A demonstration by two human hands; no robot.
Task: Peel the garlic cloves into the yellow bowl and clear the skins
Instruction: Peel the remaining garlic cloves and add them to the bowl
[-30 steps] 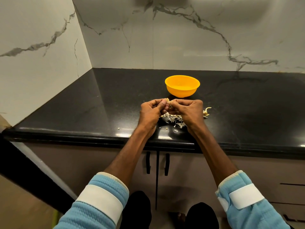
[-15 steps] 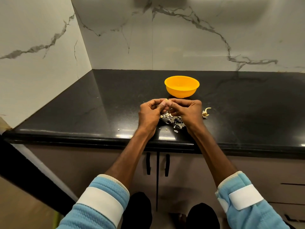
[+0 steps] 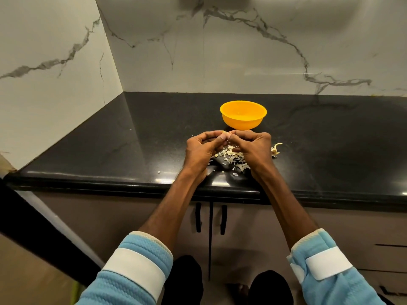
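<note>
Black counter [image 3: 132, 139]: left hand [image 3: 202, 149], right hand [image 3: 253, 148] pinch garlic clove [image 3: 224, 135] near yellow bowl [image 3: 242, 122], contents unclear.

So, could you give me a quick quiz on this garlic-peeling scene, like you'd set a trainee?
1. True or false: the yellow bowl stands on the countertop, beyond the left hand and right hand.
2. The pile of garlic skins lies: A in the bowl; B on the countertop beneath the hands; C on the floor.
3. What do both hands pinch between their fingertips?
Key: 1 true; 2 B; 3 a garlic clove.
</note>
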